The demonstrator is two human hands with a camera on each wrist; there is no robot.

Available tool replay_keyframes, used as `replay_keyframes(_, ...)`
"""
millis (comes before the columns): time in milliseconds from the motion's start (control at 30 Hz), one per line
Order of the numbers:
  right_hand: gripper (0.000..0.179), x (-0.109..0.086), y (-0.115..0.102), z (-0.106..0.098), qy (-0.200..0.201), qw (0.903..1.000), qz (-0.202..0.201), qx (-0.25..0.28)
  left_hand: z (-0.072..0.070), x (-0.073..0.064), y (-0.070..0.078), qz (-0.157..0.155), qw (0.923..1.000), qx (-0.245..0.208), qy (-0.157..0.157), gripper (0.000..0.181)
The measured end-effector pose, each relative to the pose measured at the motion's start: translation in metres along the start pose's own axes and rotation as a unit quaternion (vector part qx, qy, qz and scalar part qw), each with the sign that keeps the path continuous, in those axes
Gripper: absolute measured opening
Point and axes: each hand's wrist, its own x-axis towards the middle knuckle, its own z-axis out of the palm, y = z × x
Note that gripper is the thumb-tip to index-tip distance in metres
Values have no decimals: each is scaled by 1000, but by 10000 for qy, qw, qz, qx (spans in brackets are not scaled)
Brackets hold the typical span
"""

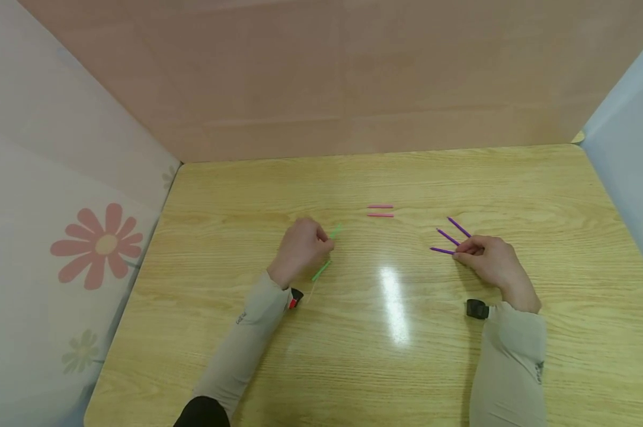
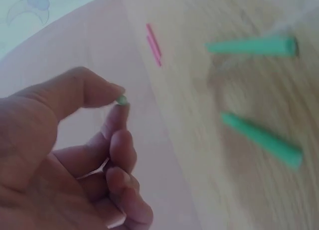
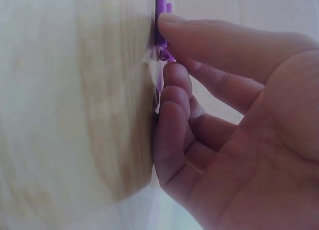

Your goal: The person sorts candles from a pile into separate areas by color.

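Observation:
My left hand (image 1: 301, 246) is above the table, its thumb and index finger pinching a thin green stick (image 2: 121, 99) seen nearly end-on in the left wrist view. Two more tapered green sticks lie beside it on the table, one upper (image 2: 254, 46) and one lower (image 2: 263, 138). On the right, my right hand (image 1: 489, 261) rests at the near ends of three purple sticks, fanned out: a top one (image 1: 458, 226), a middle one (image 1: 448, 236) and a low one (image 1: 441, 251). Its thumb and fingers pinch a purple stick (image 3: 160, 33); fingers partly hide the ends.
Two pink sticks (image 1: 380, 211) lie parallel on the wooden table (image 1: 353, 367), farther back between the hands. A pinkish-brown panel (image 1: 342, 77) stands along the back edge. Pale panels flank the table, the left one (image 1: 28, 196) printed with flowers.

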Motion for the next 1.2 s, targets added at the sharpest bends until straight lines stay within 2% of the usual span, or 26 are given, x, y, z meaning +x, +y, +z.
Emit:
replay_keyframes(233, 22, 0, 0, 0, 18, 10000, -28, -20, -10, -7, -16, 343, 9990, -183, 205, 13)
replay_keyframes(433, 23, 0, 1, 0, -10, 10000, 3, -33, -16, -11, -30, 732, 9962, 259, 384, 13)
replay_keyframes(633, 25, 1, 1, 0, -53, 10000, 47, -11, -22, -16, -43, 976, 9925, 563, 467, 11)
replay_keyframes(900, 25, 1, 1, 0, -37, 10000, -2, -37, -25, -17, -61, 1469, 9785, 1342, 553, 10)
replay_keyframes(1200, 26, 0, -1, -1, -72, 10000, 22, -24, -18, -12, -73, 1510, 9652, 2075, 512, 10)
